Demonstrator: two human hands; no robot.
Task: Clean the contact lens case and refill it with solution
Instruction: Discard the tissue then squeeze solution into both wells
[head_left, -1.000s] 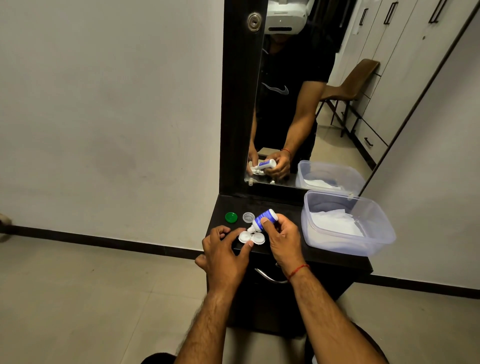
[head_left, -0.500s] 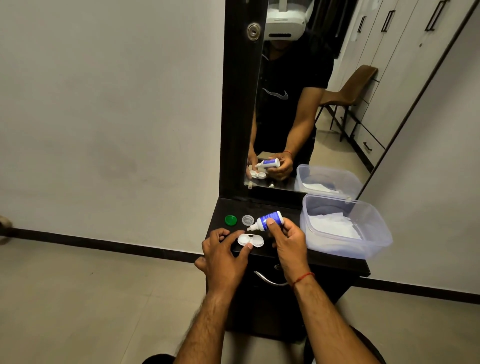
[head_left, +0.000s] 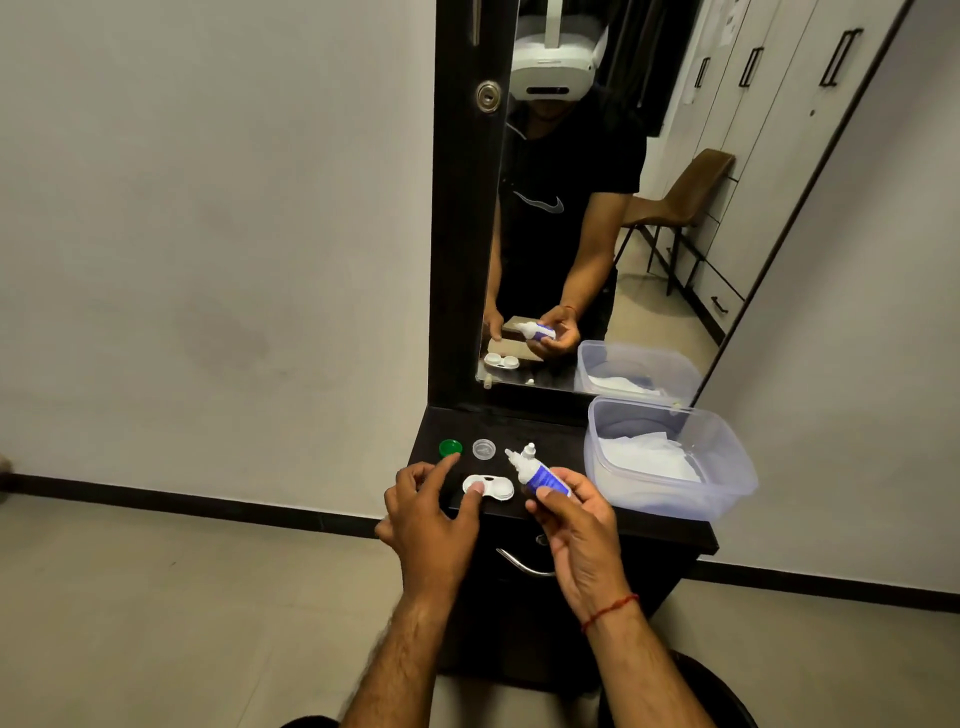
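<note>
One contact lens case (head_left: 491, 487), lower centre, near desk (head_left: 561, 431) front edge, under left hand (head_left: 431, 525) thumb, fingers loose. Two caps just above: green cap (head_left: 450, 447), clear cap (head_left: 483, 449). One solution bottle (head_left: 540, 475) gripped in right hand (head_left: 576, 525). One plastic tub (head_left: 727, 467) at right.

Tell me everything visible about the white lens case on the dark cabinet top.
The lens case is white and plastic-looking: two round wells joined by a short bridge, both uncapped. It lies flat on the dark cabinet top. The left hand rests its thumb on the left well. Whether liquid is inside cannot be told.
</note>
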